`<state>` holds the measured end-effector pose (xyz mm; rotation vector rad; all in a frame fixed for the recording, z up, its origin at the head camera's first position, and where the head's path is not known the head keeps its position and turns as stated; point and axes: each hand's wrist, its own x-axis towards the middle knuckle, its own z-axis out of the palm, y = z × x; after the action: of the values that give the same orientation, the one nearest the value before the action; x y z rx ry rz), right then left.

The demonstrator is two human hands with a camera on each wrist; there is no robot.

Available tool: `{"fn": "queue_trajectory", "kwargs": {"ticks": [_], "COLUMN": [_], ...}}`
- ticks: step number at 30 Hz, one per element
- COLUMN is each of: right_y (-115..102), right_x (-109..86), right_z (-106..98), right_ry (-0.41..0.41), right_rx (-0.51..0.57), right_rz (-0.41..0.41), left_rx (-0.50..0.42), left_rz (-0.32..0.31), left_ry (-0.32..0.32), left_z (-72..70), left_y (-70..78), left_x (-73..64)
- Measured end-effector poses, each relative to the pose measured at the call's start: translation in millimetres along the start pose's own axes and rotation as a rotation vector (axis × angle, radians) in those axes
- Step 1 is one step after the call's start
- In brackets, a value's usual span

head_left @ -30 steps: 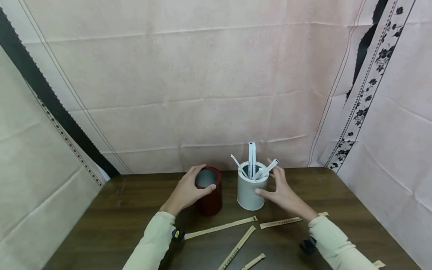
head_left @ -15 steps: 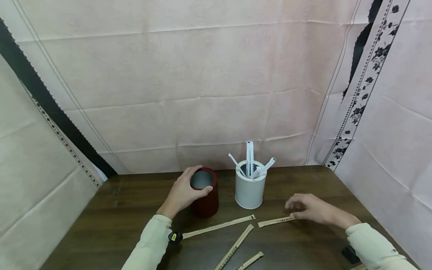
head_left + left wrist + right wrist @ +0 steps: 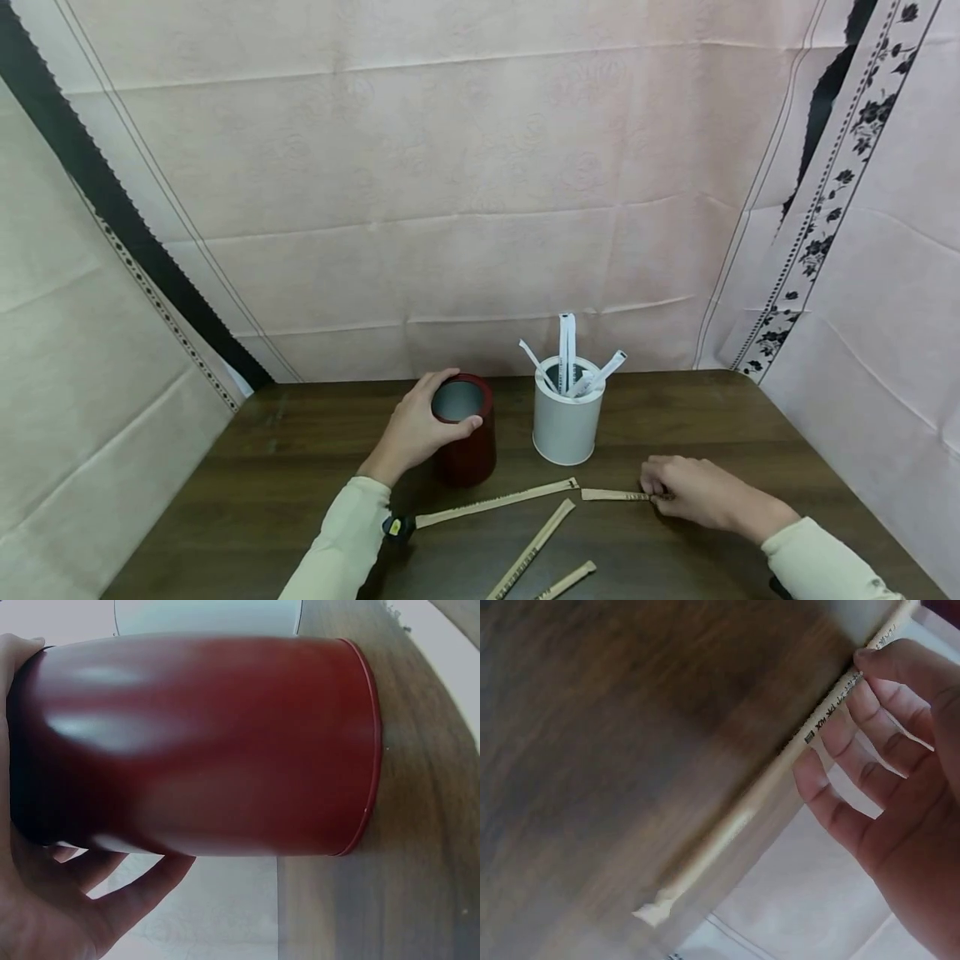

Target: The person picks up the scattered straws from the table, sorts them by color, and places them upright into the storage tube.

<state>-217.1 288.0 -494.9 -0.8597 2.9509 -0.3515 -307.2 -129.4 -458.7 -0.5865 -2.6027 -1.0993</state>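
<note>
My left hand (image 3: 416, 429) grips the dark red cylindrical holder (image 3: 468, 462) near its top, thumb on the near side and fingers around the back. The holder stands upright on the table, its grey inside showing. In the left wrist view its red wall (image 3: 225, 742) fills most of the picture. My right hand (image 3: 701, 493) pinches a slim tan paper-wrapped stick (image 3: 611, 495) between thumb and fingers, low over the table at right. The right wrist view shows dark print along this stick (image 3: 720, 832) and one crimped end pointing away from the fingers.
A light grey cylindrical holder (image 3: 566, 433) with several white paper-wrapped sticks (image 3: 567, 350) stands right of the red one. More tan paper-wrapped sticks (image 3: 498, 502) lie scattered on the brown wooden table (image 3: 300, 500). Pale cloth (image 3: 480, 208) hangs behind and at the sides.
My right hand has left the grey holder, moved right and toward me, and taken hold of a tan stick, whose angle has shifted slightly. The left hand stays on the red holder.
</note>
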Motion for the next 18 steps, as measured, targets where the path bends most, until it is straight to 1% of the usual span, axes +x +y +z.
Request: {"fn": "queue_trajectory", "kwargs": {"ticks": [4, 6, 8, 11, 15, 16, 18], "right_y": [-6.8, -9.0, -10.6, -10.9, -10.2, -11.1, -15.0], "right_x": [-0.3, 0.0, 0.7, 1.1, -2.7, -3.9, -5.0], "right_z": [0.9, 1.7, 3.0, 4.2, 1.4, -0.8, -7.0], "right_ry": [0.026, 0.038, 0.061, 0.069, 0.091, 0.103, 0.153], "right_rx": [-0.132, -0.178, -0.200, -0.180, -0.098, -0.080, -0.051], "right_rz": [-0.047, -0.065, -0.075, -0.073, -0.061, -0.058, -0.075], "left_rx": [-0.009, -0.010, -0.012, -0.014, -0.024, -0.025, -0.027], "left_rz": [-0.009, -0.013, -0.017, -0.019, -0.021, -0.021, -0.018], "left_ry": [0.001, 0.000, -0.002, -0.006, -0.009, -0.009, -0.008], "left_z": [-0.8, -0.9, -0.9, -0.5, 0.6, 1.1, 1.5], "left_y": [-1.1, -1.8, -2.4, -2.7, -2.2, -2.2, -2.4], "left_x": [-0.5, -0.8, -1.0, -1.3, -1.4, -1.4, -1.3]}}
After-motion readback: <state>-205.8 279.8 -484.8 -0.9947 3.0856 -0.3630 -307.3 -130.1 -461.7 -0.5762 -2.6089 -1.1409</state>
